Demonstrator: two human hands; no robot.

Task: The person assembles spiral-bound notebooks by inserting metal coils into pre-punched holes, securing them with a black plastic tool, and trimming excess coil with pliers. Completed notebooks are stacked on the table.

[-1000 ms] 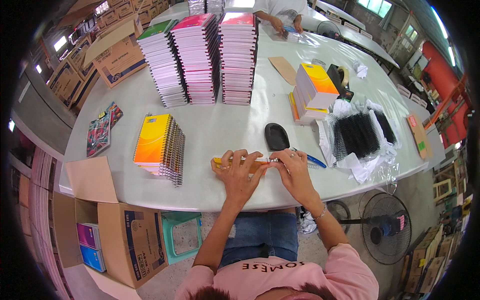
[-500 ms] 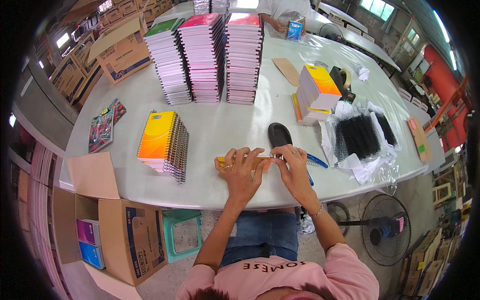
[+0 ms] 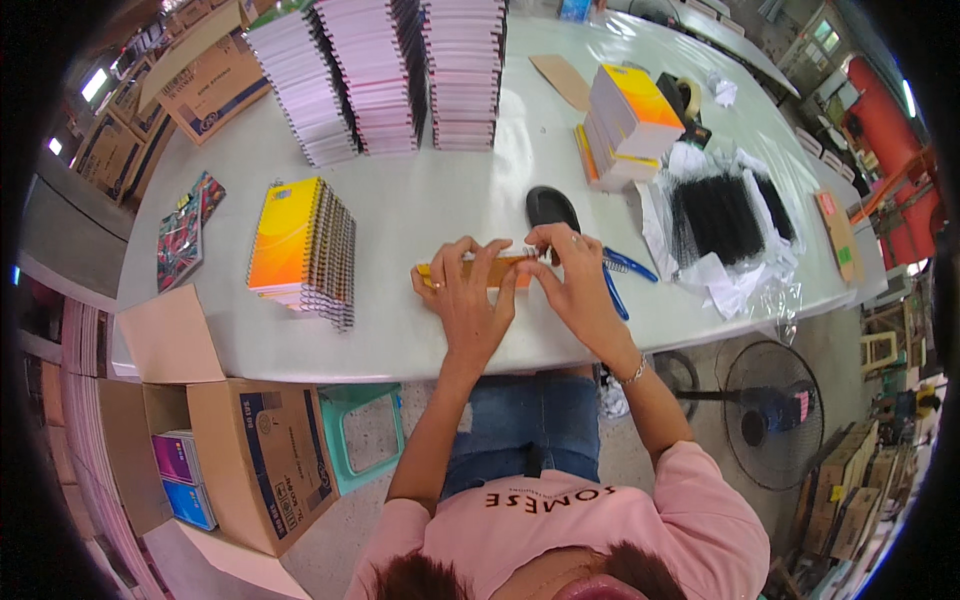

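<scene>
Under my left hand [image 3: 470, 305] lies a yellow-orange notebook [image 3: 423, 272], its edge turned toward me. The fingers of that hand are bent over it, with the thumb pressing its near side. My right hand [image 3: 578, 280] is closed in a pinch at the notebook's right end. A bit of wire coil [image 3: 530, 252] shows beside its fingertips; how much it grips is hidden. Just beyond the right hand rests a smooth black oval object [image 3: 551, 206]. Blue-handled pliers [image 3: 616, 298] lie right beside that hand, partly covered by it.
Coil-bound yellow notebooks [image 3: 290, 240] are stacked at left, with tall notebook stacks [image 3: 463, 80] behind. Unbound yellow book blocks [image 3: 630, 115] and black wire coils [image 3: 715, 215] on white paper occupy the right. An open carton [image 3: 270, 470] and fan [image 3: 772, 415] stand below the table edge.
My view has tilted down, so the table things sit higher in the picture. Both hands stay at the notebook, with the right still pinching at its right end.
</scene>
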